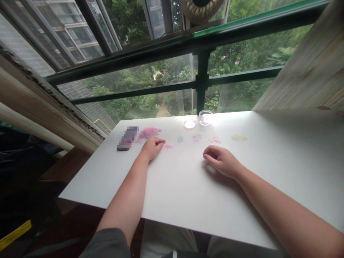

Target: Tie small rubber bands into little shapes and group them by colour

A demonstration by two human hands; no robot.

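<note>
My left hand (pixel 153 148) is over the white table, fingertips pinched together, between a heap of pink and purple small loops (pixel 151 132) and a little pink group of loops (pixel 168 147). Whatever is between its fingertips is too small to make out. To the right, my right hand (pixel 221 160) hovers low with fingers loosely curled toward the thumb; nothing shows in it. Beyond the hands lie sorted clusters: teal loops (pixel 180 138), purple loops (pixel 196 137), pink-red loops (pixel 214 140) and pale yellow loops (pixel 239 137). Whether they are rubber bands or clips is unclear.
A phone (pixel 128 138), blurred out, lies left of the heap. At the back edge stand a clear round container (pixel 205 118) and its flat round lid (pixel 190 124). Behind the white table (pixel 174 186) is a window with green railings (pixel 202 79); a curtain (pixel 34 100) hangs left.
</note>
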